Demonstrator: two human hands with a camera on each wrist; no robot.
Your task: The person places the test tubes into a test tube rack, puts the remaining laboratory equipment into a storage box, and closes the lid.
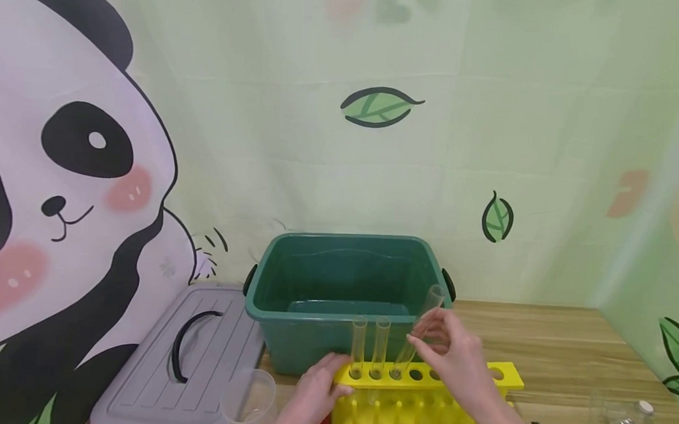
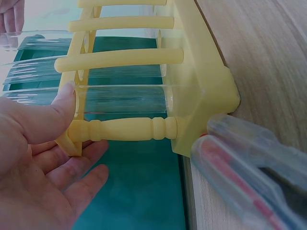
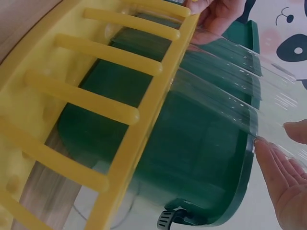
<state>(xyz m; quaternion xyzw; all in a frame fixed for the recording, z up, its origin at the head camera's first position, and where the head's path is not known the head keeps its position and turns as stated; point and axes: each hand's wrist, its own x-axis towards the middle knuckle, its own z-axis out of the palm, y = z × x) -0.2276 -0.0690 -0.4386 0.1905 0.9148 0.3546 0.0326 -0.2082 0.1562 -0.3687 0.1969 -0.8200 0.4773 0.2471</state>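
A yellow test tube rack point(image 1: 513, 375) stands in front of me. My left hand point(image 1: 319, 387) grips its left end, thumb on the top bar and fingers around the far edge, as the left wrist view shows. Two clear test tubes point(image 1: 358, 341) stand upright in the leftmost holes. Between thumb and fingertips, my right hand point(image 1: 453, 349) pinches a third clear test tube point(image 1: 434, 297) near its upper part. That tube leans right, its lower end at the third hole. In the right wrist view its slanted glass point(image 3: 216, 103) meets the rack's top bar.
Behind the rack sits an open green bin point(image 1: 304, 338) with black handles. A grey lid point(image 1: 146, 375) lies at the left, beside a clear cup point(image 1: 249, 396). Clear glassware with a white cap point(image 1: 645, 408) is at the right. Transparent objects with red inside point(image 2: 230, 172) lie near the rack's base.
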